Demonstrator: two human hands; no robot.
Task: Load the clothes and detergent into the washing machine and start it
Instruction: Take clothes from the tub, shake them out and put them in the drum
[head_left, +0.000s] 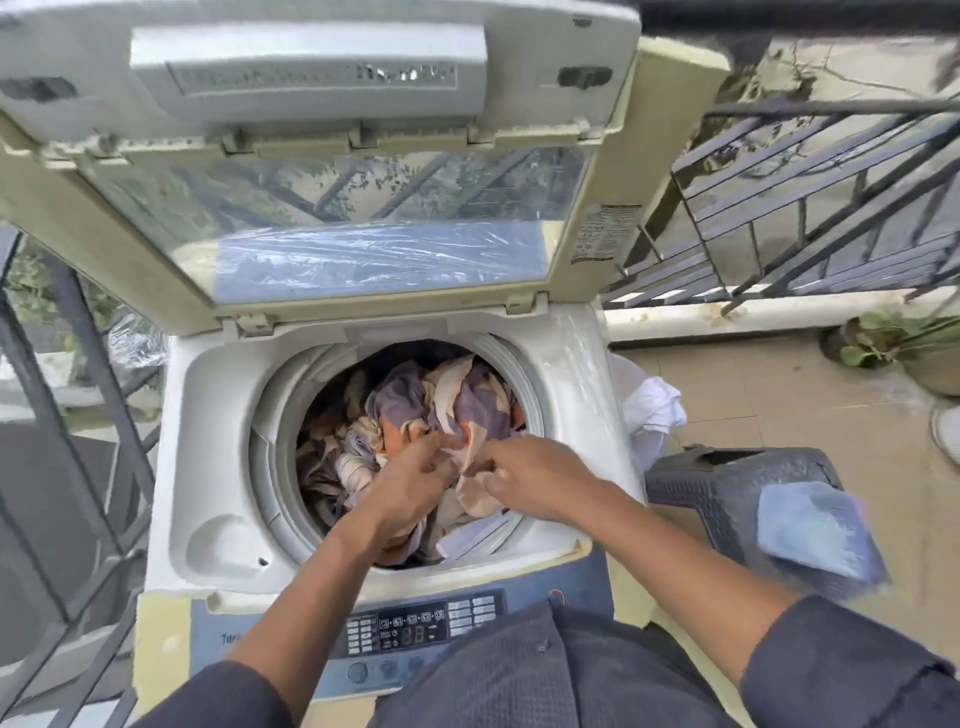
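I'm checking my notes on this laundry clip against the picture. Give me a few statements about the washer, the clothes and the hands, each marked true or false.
1. The washing machine's lid is shut. False: it stands open, tilted up behind the drum.
2. Both hands are at the patterned cloth in the drum. True: the left hand and the right hand grip its folds.
3. The drum is empty. False: it holds a heap of patterned clothes.
4. A dark plastic stool stands to the right of the machine. True.
5. The control panel is on the far side of the drum. False: it is on the near edge, by the person.
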